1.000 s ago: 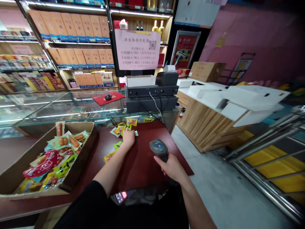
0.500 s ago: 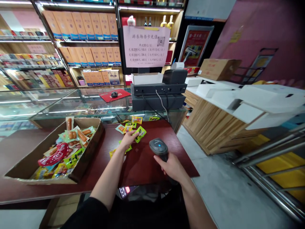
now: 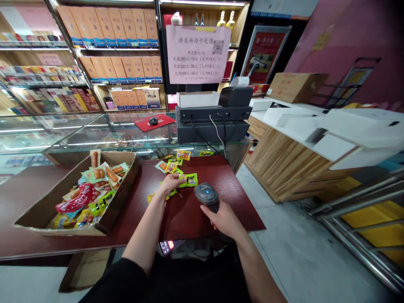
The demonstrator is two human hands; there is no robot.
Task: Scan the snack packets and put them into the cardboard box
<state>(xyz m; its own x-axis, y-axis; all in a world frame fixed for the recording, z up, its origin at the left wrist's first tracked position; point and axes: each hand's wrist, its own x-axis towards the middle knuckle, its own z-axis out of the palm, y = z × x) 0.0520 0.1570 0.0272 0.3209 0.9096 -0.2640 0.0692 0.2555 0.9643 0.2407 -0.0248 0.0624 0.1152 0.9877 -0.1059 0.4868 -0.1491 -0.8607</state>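
Observation:
Between its fingers my left hand (image 3: pixel 171 183) pinches one end of a green snack packet (image 3: pixel 190 180) with black lettering, just above the dark red tabletop (image 3: pixel 214 168). My right hand (image 3: pixel 225 216) is wrapped round the handle of a dark grey barcode scanner (image 3: pixel 206 194), a small blue light on its top. The scanner's head is close to the packet's right end. More small packets lie around my left hand, among them a yellow packet (image 3: pixel 183 155) and a sausage packet (image 3: pixel 161 166). Part of the pile is hidden under my hand and forearm.
To the left stands an open cardboard box (image 3: pixel 120 202) holding packaged sausages and a red packet (image 3: pixel 76 198). Behind the table are a glass counter (image 3: pixel 135 145), a cash drawer (image 3: pixel 211 131) and a paper sign (image 3: pixel 198 54). A phone (image 3: pixel 168 246) lies below the table's front edge.
The green packet in my left hand has turned from slanted to nearly level, pointing right. The scanner in my right hand has shifted slightly left, closer to it. The camera view has also shifted slightly.

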